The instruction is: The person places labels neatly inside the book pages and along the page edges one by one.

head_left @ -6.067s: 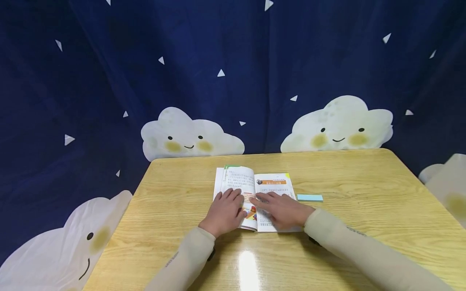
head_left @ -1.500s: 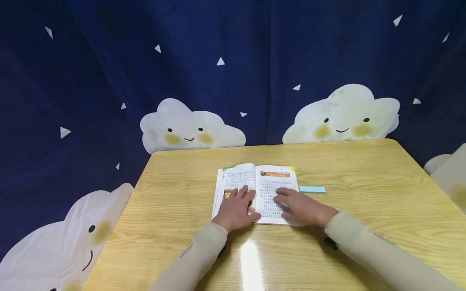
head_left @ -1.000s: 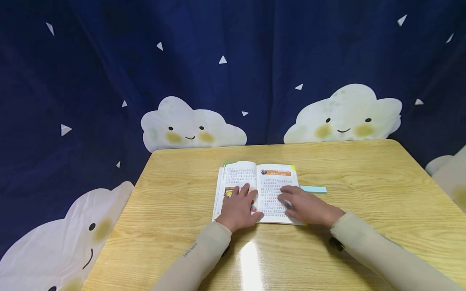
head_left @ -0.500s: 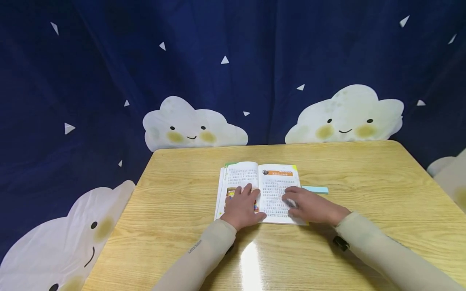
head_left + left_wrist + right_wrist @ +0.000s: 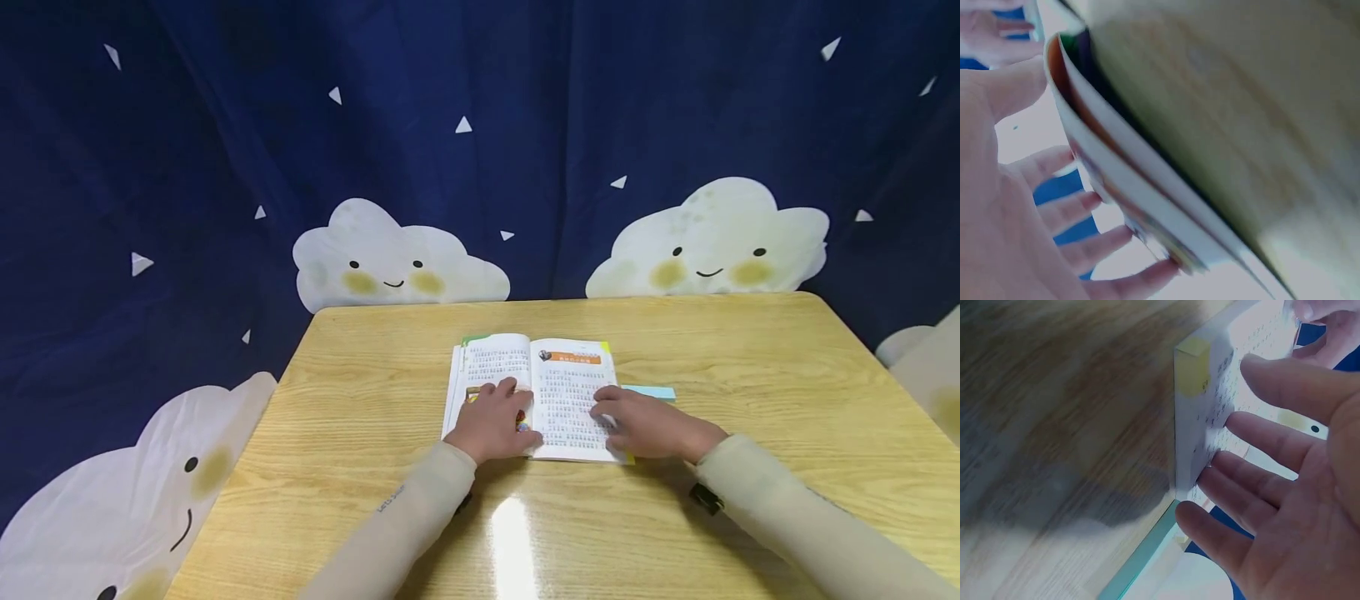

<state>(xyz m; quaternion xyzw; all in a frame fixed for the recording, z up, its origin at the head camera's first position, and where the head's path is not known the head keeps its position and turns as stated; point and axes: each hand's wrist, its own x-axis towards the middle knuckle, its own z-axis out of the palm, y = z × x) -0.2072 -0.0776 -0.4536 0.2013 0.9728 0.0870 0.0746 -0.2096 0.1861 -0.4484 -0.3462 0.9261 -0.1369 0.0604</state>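
An open book (image 5: 570,400) with printed text lies on the table, an orange heading at the top of its right page. My left hand (image 5: 491,421) rests on the left page with fingers spread, covering part of a coloured picture. In the left wrist view the fingertips of my left hand (image 5: 1016,187) touch the page, whose lower edge bows up. Over the right page's outer edge is my right hand (image 5: 652,423). The right wrist view shows my right hand (image 5: 1291,481) with its fingers extended, their tips at the page near a yellow corner (image 5: 1192,367).
A light blue strip-shaped object (image 5: 651,392) sticks out from beside the book's right edge; its near end is behind my right hand. The wooden table (image 5: 367,375) extends around the book. Behind it hangs a dark blue curtain (image 5: 420,100) with smiling clouds.
Since the earliest frame, my right hand has moved from near the spine to the right page's outer edge. More of the left page's picture shows. Over the last second my right hand shifted slightly right.
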